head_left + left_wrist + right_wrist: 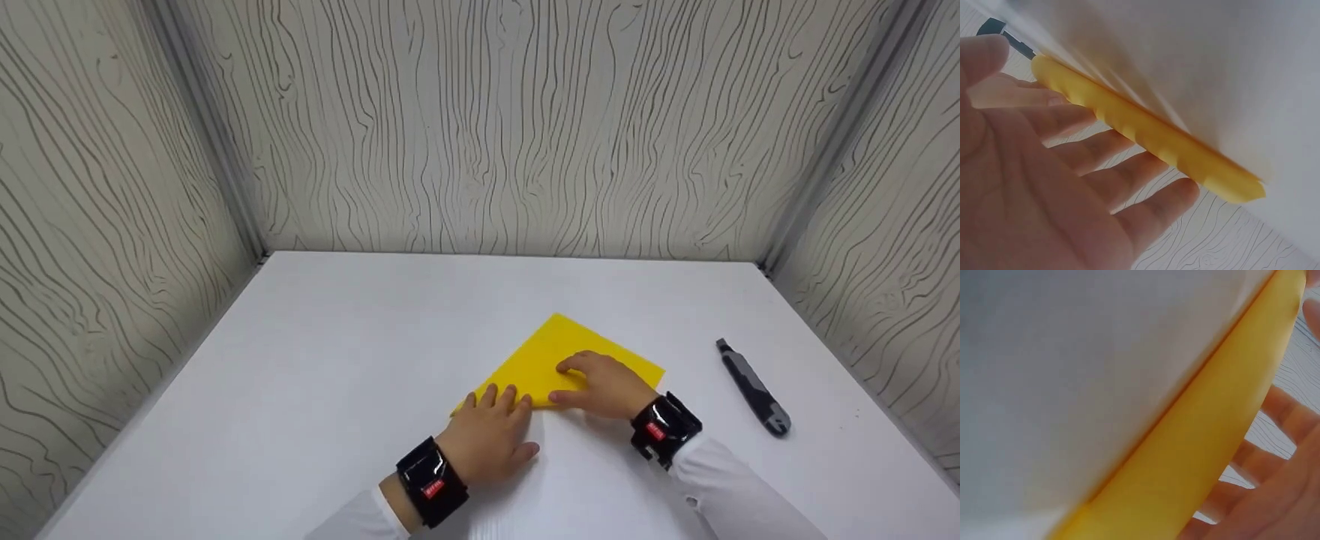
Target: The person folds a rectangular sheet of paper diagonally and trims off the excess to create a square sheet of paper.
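A sheet of yellow paper (540, 352) lies on the white table, folded over into a roughly triangular shape with its near edge bulging up. In the left wrist view that edge of the paper (1145, 132) looks like a rounded, uncreased fold. The left hand (487, 439) rests its spread, straight fingertips along the left part of the fold, thumb out to the side. On the right part, the right hand (604, 384) touches the paper from above with loosely bent fingers, thumb and forefinger apart. Its fingers (1283, 413) show behind the raised flap in the right wrist view.
A black and grey utility knife (754, 388) lies on the table (337, 337) to the right of the paper. Panels with a wood-grain line pattern (480, 135) enclose the table at the back and both sides.
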{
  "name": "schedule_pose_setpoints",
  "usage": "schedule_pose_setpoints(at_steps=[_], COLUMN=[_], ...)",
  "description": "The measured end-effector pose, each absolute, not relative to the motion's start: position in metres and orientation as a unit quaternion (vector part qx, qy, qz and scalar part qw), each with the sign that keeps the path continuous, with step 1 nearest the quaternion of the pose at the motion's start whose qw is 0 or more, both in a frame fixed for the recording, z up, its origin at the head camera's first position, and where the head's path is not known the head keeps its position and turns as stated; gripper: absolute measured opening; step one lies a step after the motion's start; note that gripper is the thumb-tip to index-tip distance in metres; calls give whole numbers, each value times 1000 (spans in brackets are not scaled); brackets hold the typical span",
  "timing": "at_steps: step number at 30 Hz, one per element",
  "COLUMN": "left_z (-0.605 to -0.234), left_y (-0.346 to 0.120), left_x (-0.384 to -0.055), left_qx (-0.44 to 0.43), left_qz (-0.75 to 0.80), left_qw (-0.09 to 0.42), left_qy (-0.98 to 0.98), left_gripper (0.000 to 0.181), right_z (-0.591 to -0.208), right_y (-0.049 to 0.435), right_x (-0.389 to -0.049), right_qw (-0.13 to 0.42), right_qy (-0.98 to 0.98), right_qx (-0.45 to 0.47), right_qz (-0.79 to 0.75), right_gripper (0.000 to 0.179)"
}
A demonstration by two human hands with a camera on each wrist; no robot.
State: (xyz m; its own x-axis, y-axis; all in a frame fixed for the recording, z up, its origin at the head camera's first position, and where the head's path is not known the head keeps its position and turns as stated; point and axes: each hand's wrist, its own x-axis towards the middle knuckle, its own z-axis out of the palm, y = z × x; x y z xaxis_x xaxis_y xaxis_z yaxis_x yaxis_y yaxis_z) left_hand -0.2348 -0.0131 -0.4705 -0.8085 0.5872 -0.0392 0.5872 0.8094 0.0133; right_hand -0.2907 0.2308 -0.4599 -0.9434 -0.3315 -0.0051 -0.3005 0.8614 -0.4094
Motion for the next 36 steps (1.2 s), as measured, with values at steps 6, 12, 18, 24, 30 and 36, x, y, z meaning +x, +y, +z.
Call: schedule_pose_setpoints(at_steps=[6,12,18,24,30,36], left_z=[-473,-472,-470,-471,-471,-469], left_y=[-14,-10,-5,-3,0,3], left_x=[-237,-233,-228,-228,-227,-226], left_qx=[305,288,268,256,244,233], left_qz=[4,-12,-23,-15,-20,-15], left_qw=[23,18,37,61,77,95], left_qy=[952,958,963,965,966,968], left_gripper=[71,75,82,86,91,97], right_z=[-460,-462,-464,-460,-458,-458], right_y=[229,227,224,223,223,224], right_x=[-289,-289,-288,-285,-284,-285], right_qw=[35,42,37,35,32,32], right_qy=[966,969,970,972,972,972], right_qx=[-176,-163,-163,-166,-174,-177], right_qz=[-187,-182,-174,-164,-155,-152], right_gripper=[62,63,63,64,63,63])
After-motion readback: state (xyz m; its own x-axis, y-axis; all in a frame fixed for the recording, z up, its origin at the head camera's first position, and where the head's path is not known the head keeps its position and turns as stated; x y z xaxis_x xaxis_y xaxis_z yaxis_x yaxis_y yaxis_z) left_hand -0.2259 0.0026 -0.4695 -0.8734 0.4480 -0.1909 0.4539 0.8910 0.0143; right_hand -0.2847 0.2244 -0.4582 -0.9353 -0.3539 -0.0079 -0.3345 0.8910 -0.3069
